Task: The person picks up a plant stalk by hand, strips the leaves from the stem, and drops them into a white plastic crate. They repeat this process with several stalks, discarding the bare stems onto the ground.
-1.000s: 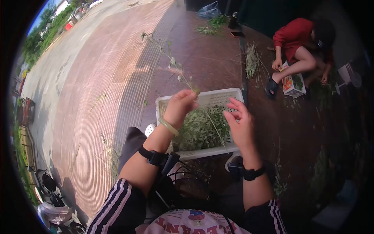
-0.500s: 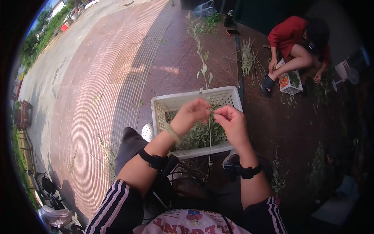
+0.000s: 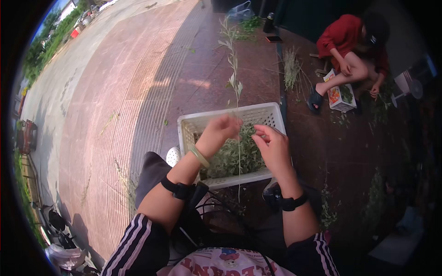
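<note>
Over a white plastic basket [image 3: 189, 123], my left hand [image 3: 223, 130] is closed around a long plant stem [image 3: 238, 161]; its fingers are slightly blurred. The stem's leafy top [image 3: 233, 64] rises past the far rim, while the bare lower part hangs down across the near rim. To the right of the stem, my right hand [image 3: 273, 146] is apart from it, with thumb and forefinger parted and nothing visible between them. Beneath both hands, a heap of grey-green leaves [image 3: 239, 156] lies in the basket.
A person in red [image 3: 343, 39] sits at the right beside a small white basket [image 3: 341, 105] with leaves. Bundled stems [image 3: 291, 69] lie on the tiled floor. Farther back are a black bottle [image 3: 269, 22], a phone [image 3: 273, 39] and a plastic bag [image 3: 241, 11].
My left hand and the stem have shifted slightly left. My right thumb and forefinger, earlier pinched at the stem, have come away from it. The other person's near hand has moved up the leg.
</note>
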The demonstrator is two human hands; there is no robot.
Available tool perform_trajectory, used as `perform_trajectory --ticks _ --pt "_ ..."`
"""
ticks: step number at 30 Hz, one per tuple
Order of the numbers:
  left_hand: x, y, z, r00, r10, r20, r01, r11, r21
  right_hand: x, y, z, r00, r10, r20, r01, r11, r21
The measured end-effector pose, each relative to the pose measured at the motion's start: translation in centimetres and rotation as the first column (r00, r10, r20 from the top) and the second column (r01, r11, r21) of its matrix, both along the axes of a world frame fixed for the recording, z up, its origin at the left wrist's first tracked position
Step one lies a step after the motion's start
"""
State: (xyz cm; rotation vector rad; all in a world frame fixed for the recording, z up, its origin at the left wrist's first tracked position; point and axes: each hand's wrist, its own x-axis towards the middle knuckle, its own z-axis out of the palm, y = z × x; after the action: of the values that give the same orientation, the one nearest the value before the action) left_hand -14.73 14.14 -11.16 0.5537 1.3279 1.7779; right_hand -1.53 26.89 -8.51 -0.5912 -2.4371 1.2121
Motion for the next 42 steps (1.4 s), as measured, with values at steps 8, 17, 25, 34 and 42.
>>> perform_trajectory --ticks 8,17,25,34,42 --pt "2.1 0.5 -2.1 0.952 -0.290 -0.096 0.285 0.957 -0.063 -0.5 -0.8 1.5 0.987 0.054 -0.153 -0.055 0.998 -0.001" --pt "1.2 0.6 0.2 0.920 -0.157 0.359 0.105 0.981 0.161 -0.3 -1.1 1.2 0.957 0.232 -0.176 -0.244 0.968 -0.052" --pt "-0.8 0.2 -0.2 0.958 0.121 0.258 -0.143 0.987 0.069 -0.3 -2.0 -0.2 0.919 0.391 0.042 -0.392 0.920 0.005" --pt "-3.4 -1.6 1.5 0.899 0.373 0.231 -0.401 0.912 0.091 0.5 -1.2 -0.8 0.921 0.303 0.244 -0.334 0.938 0.094" --pt "-5.8 -3.0 2.6 0.710 0.611 0.350 -0.704 0.609 0.365 -0.5 -1.2 0.9 0.998 0.017 0.055 -0.017 1.000 0.001"
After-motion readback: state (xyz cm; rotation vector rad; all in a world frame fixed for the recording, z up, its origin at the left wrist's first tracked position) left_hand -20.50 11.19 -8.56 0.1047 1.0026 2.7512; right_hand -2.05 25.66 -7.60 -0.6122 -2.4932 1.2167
